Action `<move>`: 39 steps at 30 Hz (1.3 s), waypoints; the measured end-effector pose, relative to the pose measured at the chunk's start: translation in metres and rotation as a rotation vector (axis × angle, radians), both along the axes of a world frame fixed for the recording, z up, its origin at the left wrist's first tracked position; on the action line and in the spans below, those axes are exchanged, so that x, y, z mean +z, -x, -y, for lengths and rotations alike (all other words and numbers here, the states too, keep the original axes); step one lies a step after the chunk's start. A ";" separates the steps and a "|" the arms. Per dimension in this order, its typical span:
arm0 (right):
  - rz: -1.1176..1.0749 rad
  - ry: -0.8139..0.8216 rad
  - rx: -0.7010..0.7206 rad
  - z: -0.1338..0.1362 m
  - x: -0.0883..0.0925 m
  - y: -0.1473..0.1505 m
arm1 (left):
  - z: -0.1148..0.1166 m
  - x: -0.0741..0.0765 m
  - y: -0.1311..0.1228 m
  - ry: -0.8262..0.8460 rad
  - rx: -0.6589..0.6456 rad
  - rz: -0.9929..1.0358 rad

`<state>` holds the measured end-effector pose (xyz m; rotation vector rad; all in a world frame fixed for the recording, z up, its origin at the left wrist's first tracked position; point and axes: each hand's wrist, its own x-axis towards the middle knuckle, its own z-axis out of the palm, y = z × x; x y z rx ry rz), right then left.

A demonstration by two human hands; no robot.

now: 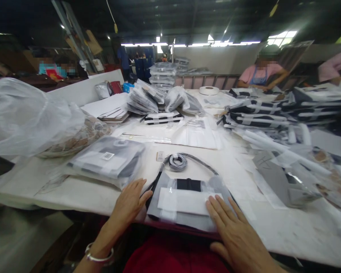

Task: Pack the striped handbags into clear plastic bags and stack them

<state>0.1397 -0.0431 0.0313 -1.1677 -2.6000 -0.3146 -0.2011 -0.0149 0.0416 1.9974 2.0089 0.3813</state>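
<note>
In front of me at the table's near edge lies a grey and black bag (pixel 189 185), flat, with a white padding sheet (pixel 184 201) across its front. Its long handle (pixel 200 161) loops out behind it, and a wrapped coil of grey strap or cord (pixel 178 162) rests inside that loop. My right hand (pixel 230 223) is spread flat over the bag's right side, fingertips on the white sheet. My left hand (pixel 130 199) is open at the bag's left edge, thumb close to the black strap; whether it touches cannot be made out. A small tag (pixel 160 156) lies beside the handle.
A plastic-wrapped bag with a barcode label (pixel 108 156) lies left. Clear plastic bags (pixel 31 117) bulge at far left. Wrapped bags (pixel 142 96) are piled behind, more black-and-white ones (pixel 258 113) to the right. A grey box-like piece (pixel 281 178) sits right. A co-worker (pixel 261 74) stands across the table.
</note>
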 end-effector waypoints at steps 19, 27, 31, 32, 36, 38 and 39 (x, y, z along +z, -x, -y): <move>-0.435 0.028 -0.242 -0.034 0.067 0.070 | -0.014 0.089 -0.052 0.164 -0.263 1.818; -1.747 0.163 -0.491 -0.051 0.124 0.028 | 0.010 0.107 -0.112 -0.325 -0.672 0.646; -2.282 0.552 -0.451 -0.024 0.065 0.046 | 0.023 0.068 -0.113 -0.352 -0.727 0.188; -2.315 0.693 -0.481 -0.012 0.045 0.050 | 0.025 0.055 -0.109 -0.327 -0.720 0.110; -2.000 1.408 -0.617 0.045 -0.012 0.044 | 0.031 0.004 -0.087 -0.164 -0.725 -0.099; -1.646 1.602 -0.637 0.059 -0.011 0.023 | 0.036 -0.009 -0.080 -0.130 -0.741 -0.153; -1.467 1.613 -0.610 0.058 -0.003 0.010 | 0.037 -0.011 -0.079 -0.122 -0.740 -0.168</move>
